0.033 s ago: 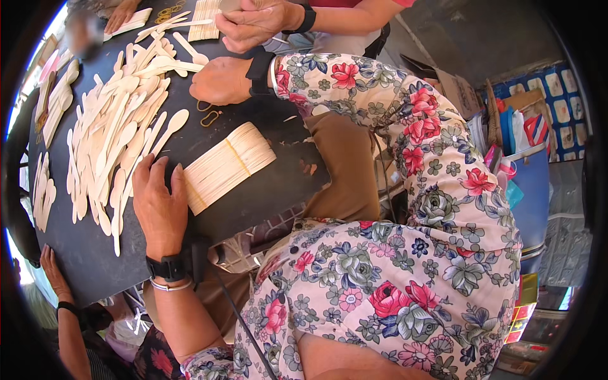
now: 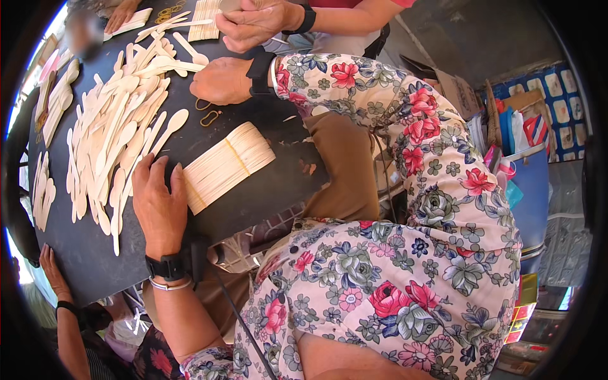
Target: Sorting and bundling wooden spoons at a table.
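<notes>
My left hand (image 2: 160, 206) rests on the dark table, fingers apart. Its thumb lies along the near end of a flat stack of pale wooden sticks (image 2: 227, 168) bound by a yellow rubber band (image 2: 239, 157). The other fingertips reach the edge of a loose heap of wooden spoons (image 2: 111, 133). Farther off, my right hand (image 2: 221, 81) is low over the table, fingers curled under, so whatever they hold is hidden. Spoon ends lie against its far side, and loose rubber bands (image 2: 209, 118) lie just below it.
Across the table, another person's hands (image 2: 256, 24) hold something round, beside another banded stack (image 2: 204, 19). More rubber bands (image 2: 171, 12) lie at the far edge. Spoon bundles (image 2: 60, 101) line the left side. A further person's hand (image 2: 56, 275) touches the table's left edge.
</notes>
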{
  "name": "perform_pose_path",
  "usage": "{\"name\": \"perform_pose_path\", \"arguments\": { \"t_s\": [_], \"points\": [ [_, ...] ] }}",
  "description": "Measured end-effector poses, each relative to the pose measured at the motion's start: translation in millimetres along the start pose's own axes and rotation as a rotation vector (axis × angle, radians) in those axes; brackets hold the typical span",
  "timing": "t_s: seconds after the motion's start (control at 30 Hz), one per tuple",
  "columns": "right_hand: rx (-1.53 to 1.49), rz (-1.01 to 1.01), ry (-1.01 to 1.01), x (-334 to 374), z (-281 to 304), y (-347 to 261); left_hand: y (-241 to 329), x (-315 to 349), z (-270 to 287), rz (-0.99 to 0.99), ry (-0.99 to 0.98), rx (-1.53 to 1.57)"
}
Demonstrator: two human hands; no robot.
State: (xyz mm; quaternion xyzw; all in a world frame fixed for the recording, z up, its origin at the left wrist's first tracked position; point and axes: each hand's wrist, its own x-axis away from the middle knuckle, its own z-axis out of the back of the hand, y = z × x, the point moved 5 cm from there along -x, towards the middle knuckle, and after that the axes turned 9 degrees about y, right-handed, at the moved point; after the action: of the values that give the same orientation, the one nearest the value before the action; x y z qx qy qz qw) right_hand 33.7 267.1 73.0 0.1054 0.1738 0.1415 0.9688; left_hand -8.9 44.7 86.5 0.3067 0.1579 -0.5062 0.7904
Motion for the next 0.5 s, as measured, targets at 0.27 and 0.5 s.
{"name": "perform_pose_path", "arguments": {
  "t_s": [0.27, 0.5],
  "points": [
    [0.029, -0.034, 0.072, 16.7, -24.8, 30.4, 5.8, -10.2, -5.3, -0.018, 0.002, 0.034],
    [-0.354, -0.251, 0.119, 7.8, 17.8, 19.8, 0.6, -5.2, -4.9, -0.02, -0.004, 0.02]
  ]
}}
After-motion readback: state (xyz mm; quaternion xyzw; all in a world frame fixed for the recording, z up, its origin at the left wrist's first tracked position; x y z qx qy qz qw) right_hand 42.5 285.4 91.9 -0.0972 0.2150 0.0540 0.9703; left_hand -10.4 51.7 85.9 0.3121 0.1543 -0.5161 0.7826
